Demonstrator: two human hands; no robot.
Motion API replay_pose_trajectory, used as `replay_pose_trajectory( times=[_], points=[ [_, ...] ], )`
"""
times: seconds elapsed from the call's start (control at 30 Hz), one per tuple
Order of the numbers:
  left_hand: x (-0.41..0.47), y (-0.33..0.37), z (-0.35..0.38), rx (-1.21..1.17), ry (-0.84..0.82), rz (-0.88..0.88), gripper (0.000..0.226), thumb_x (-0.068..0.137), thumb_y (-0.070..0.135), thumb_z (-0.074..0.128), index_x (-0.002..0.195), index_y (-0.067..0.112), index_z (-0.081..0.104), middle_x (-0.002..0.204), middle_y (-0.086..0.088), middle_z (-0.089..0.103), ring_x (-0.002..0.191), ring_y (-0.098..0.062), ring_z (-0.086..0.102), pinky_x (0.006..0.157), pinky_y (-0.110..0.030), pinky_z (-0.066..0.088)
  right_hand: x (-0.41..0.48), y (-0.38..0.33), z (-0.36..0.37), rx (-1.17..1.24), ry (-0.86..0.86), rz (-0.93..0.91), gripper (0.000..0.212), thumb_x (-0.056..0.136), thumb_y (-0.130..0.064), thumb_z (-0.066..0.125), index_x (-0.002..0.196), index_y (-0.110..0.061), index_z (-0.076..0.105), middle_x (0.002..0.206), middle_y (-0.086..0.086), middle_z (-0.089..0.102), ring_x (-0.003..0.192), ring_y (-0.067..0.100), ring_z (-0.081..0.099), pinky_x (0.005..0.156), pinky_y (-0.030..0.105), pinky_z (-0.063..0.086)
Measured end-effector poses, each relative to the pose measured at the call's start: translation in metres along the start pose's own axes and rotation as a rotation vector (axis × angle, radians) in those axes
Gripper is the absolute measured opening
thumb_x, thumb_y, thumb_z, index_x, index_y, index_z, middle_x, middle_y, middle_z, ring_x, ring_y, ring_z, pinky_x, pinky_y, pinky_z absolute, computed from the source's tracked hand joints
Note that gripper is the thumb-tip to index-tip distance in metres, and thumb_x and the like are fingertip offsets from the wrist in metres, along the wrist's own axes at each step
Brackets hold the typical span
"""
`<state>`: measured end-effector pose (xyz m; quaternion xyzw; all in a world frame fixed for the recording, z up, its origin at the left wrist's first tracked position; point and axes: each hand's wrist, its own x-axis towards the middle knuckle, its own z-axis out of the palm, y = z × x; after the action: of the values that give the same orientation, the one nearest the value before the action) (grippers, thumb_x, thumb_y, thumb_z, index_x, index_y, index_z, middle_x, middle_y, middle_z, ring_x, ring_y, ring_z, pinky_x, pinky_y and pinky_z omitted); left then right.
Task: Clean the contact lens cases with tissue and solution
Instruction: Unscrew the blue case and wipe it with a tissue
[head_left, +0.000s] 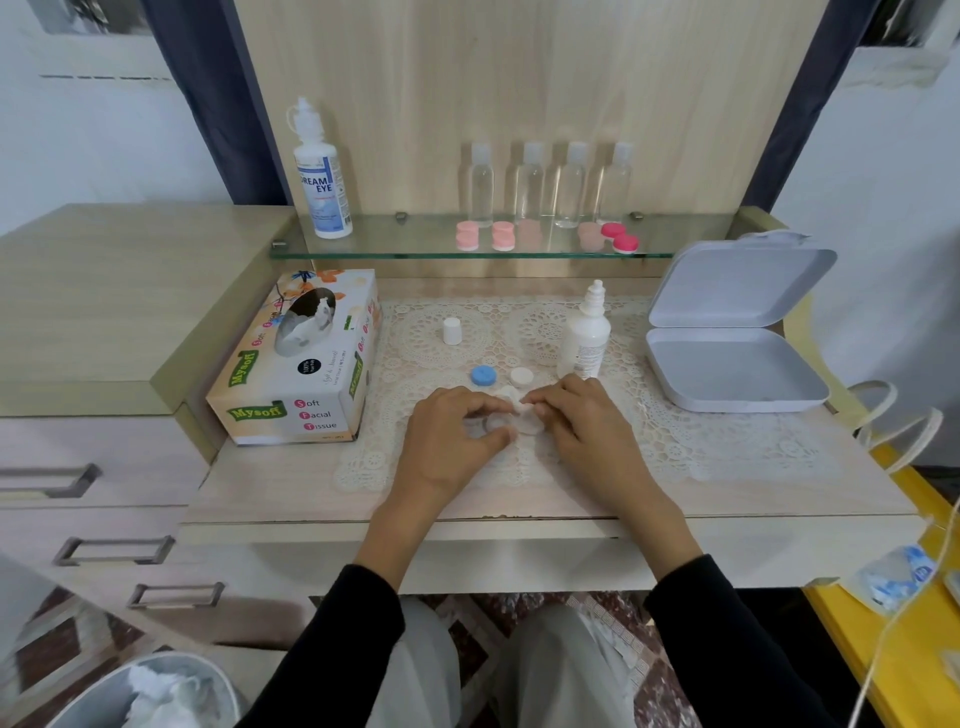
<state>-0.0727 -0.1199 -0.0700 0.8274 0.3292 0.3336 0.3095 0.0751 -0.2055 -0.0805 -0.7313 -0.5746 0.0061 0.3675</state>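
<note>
The pale wood-grain pull-out desktop (519, 499) is carrying everything. A matte grey plastic hinged box (727, 364) is lying open at the right, a printed cardboard tissue box (311, 395) is sitting at the left, and a cream lace mat (727, 441) is spreading between them. On the mat a white plastic solution bottle (584, 343) is standing uncapped.

The wiping step is under way, I judge. The left hand (452, 441) is pinching the translucent white twin-well contact lens case (529, 427) and steadying it on the mat. The right hand (582, 421) is gripping a small crumpled wad of white tissue (514, 402) and pressing it at the case's right well. A round blue ribbed cap (483, 375) and a round white cap (521, 376) are lying just behind.

Next, the soft wad probably needs gentle twisting round the smooth well, since the light case could skid on lace.
</note>
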Motion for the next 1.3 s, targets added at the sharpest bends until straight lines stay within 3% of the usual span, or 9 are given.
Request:
replay_pose_trajectory(
  times=[0.23, 0.47, 0.63, 0.77, 0.9, 1.03, 1.2, 1.3],
  points=[
    [0.0001, 0.0001, 0.0012, 0.006, 0.005, -0.006, 0.025, 0.072, 0.027, 0.08, 0.096, 0.027, 0.074, 0.089, 0.01, 0.068, 0.092, -0.009, 0.056, 0.086, -0.027, 0.043, -0.0001, 0.0006, 0.0015, -0.062, 0.046, 0.037, 0.018, 0.094, -0.012, 0.051, 0.101, -0.011, 0.068, 0.092, 0.002, 0.059, 0.092, 0.02, 0.048, 0.071, 0.033, 0.04],
    [-0.0004, -0.0002, 0.0013, 0.003, 0.006, -0.008, 0.024, 0.072, 0.027, 0.08, 0.095, 0.027, 0.074, 0.084, 0.013, 0.064, 0.09, -0.008, 0.055, 0.083, -0.021, 0.041, -0.0023, -0.0008, -0.0002, -0.093, 0.09, 0.093, 0.014, 0.092, -0.009, 0.051, 0.089, -0.007, 0.064, 0.088, 0.004, 0.058, 0.089, 0.02, 0.047, 0.065, 0.033, 0.039],
    [-0.0003, -0.0003, 0.0007, 0.003, 0.004, -0.005, 0.025, 0.072, 0.028, 0.08, 0.096, 0.026, 0.075, 0.086, 0.012, 0.066, 0.09, -0.008, 0.056, 0.084, -0.022, 0.042, -0.0039, 0.001, -0.0031, -0.038, 0.167, 0.127, 0.015, 0.088, -0.009, 0.053, 0.082, -0.008, 0.066, 0.081, -0.001, 0.057, 0.085, 0.019, 0.048, 0.058, 0.022, 0.032],
    [0.0004, -0.0009, 0.0, -0.018, 0.001, -0.012, 0.025, 0.071, 0.028, 0.081, 0.095, 0.026, 0.075, 0.086, 0.013, 0.067, 0.09, -0.006, 0.057, 0.081, -0.015, 0.041, -0.004, -0.0038, -0.0072, 0.073, 0.199, 0.032, 0.021, 0.085, -0.022, 0.052, 0.086, -0.011, 0.07, 0.08, -0.005, 0.055, 0.081, 0.013, 0.046, 0.066, 0.011, 0.031],
    [0.0019, -0.0037, 0.0009, -0.011, 0.012, -0.037, 0.03, 0.068, 0.03, 0.084, 0.094, 0.018, 0.075, 0.088, 0.009, 0.068, 0.091, -0.009, 0.059, 0.085, -0.024, 0.045, -0.007, -0.0048, -0.0039, 0.014, 0.09, -0.147, 0.021, 0.084, -0.03, 0.057, 0.09, -0.017, 0.073, 0.083, -0.005, 0.056, 0.082, 0.013, 0.049, 0.066, 0.025, 0.043],
    [0.0035, -0.0064, 0.0014, -0.017, -0.008, -0.039, 0.033, 0.067, 0.031, 0.084, 0.096, 0.018, 0.075, 0.091, 0.007, 0.07, 0.093, -0.01, 0.06, 0.085, -0.025, 0.045, -0.0072, -0.0031, -0.0035, -0.011, 0.1, -0.191, 0.02, 0.082, -0.035, 0.064, 0.09, -0.019, 0.074, 0.08, -0.005, 0.056, 0.078, 0.013, 0.052, 0.059, 0.033, 0.048],
    [0.0038, -0.0032, -0.0013, -0.058, -0.03, -0.033, 0.037, 0.065, 0.027, 0.085, 0.1, 0.024, 0.074, 0.087, 0.008, 0.071, 0.083, 0.001, 0.061, 0.076, -0.003, 0.038, -0.0088, -0.0066, -0.003, -0.132, 0.098, -0.212, 0.026, 0.083, -0.042, 0.053, 0.089, -0.025, 0.072, 0.078, -0.006, 0.054, 0.073, 0.013, 0.053, 0.05, 0.031, 0.046],
    [0.0034, -0.0011, -0.0023, -0.065, -0.022, -0.054, 0.045, 0.065, 0.026, 0.085, 0.108, 0.026, 0.07, 0.082, 0.009, 0.066, 0.08, 0.001, 0.058, 0.073, 0.001, 0.035, -0.0084, -0.0078, -0.0015, -0.158, 0.066, -0.188, 0.028, 0.083, -0.043, 0.047, 0.091, -0.026, 0.068, 0.079, -0.006, 0.053, 0.072, 0.012, 0.05, 0.05, 0.028, 0.042]
  ],
)
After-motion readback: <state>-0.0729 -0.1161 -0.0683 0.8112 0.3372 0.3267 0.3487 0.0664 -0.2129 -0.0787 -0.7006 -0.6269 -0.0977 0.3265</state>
